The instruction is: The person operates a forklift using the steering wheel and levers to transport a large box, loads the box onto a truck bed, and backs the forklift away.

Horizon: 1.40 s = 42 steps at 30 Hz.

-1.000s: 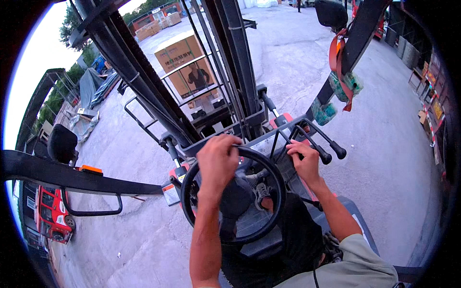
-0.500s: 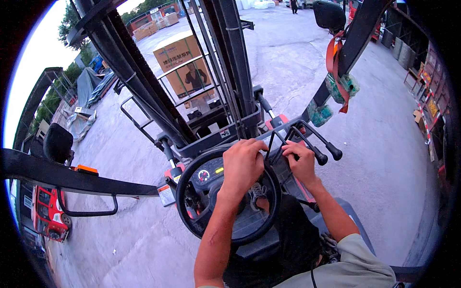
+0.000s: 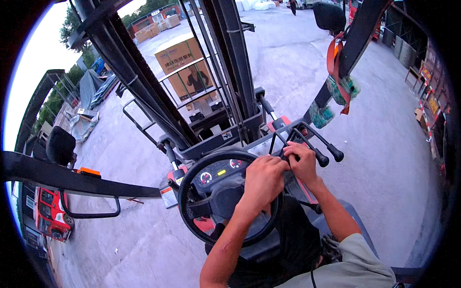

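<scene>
My left hand (image 3: 265,180) is closed over the right side of the black steering wheel (image 3: 189,180), its fingers bent and its grip partly hidden by the back of the hand. Just beside it, my right hand (image 3: 301,163) curls round the end of a control lever (image 3: 272,143), the knob hidden in the fingers. Two more levers with black knobs (image 3: 338,155) stand to the right of that hand. Behind the wheel sits a dashboard (image 3: 221,172) with round gauges and a small yellow display.
Beyond the forklift mast (image 3: 240,62), a large brown carton (image 3: 185,69) stands behind the load guard. A red vehicle (image 3: 52,211) is at the left. A mirror (image 3: 329,17) and a red strap (image 3: 338,77) are on the right post. A person (image 3: 293,6) stands far off.
My left hand has moved from the top of the wheel rightward and down, uncovering more of the dashboard. The right hand stays at the levers.
</scene>
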{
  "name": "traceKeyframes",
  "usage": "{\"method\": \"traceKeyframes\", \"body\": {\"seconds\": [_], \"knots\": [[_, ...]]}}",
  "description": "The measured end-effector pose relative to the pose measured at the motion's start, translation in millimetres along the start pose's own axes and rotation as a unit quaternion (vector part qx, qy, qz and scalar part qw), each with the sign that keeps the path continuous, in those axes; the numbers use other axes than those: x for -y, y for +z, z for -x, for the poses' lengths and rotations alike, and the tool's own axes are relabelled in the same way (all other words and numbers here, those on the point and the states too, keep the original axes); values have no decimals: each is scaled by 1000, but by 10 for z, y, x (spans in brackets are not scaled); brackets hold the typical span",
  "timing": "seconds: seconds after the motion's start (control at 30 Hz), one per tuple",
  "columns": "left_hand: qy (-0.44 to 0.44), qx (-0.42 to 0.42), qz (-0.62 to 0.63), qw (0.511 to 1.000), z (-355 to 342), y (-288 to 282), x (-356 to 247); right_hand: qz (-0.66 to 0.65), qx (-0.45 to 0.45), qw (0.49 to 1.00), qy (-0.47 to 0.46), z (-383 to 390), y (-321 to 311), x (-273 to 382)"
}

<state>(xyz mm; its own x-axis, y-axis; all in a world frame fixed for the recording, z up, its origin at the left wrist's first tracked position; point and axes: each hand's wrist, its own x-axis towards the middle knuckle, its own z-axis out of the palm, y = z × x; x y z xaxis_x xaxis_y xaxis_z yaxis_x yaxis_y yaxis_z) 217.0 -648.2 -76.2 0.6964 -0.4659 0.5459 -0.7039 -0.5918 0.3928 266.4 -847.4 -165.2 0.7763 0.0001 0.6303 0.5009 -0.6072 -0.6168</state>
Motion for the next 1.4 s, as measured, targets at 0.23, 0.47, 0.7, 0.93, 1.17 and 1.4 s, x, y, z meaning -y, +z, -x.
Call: {"method": "traceKeyframes", "body": {"seconds": [0.23, 0.47, 0.7, 0.93, 1.17, 1.4], "knots": [[19, 58, 16, 998, 180, 125, -179, 1, -1, 1000, -15, -15, 7, -21], [19, 58, 4, 998, 457, 265, -357, -6, 2, 1000, -17, -20, -6, -46], [28, 85, 0, 996, 673, 281, -497, -6, -10, 1000, -20, -24, -54, -34], [1, 95, 1, 995, 996, 235, -599, 0, 4, 1000, -13, -17, -46, -20], [-9, 91, 11, 996, 1271, 189, -667, -1, 3, 1000, -5, -21, -60, -44], [-57, 48, 11, 997, 1684, -92, -741, -5, 10, 1000, -7, 15, -94, -31]]}}
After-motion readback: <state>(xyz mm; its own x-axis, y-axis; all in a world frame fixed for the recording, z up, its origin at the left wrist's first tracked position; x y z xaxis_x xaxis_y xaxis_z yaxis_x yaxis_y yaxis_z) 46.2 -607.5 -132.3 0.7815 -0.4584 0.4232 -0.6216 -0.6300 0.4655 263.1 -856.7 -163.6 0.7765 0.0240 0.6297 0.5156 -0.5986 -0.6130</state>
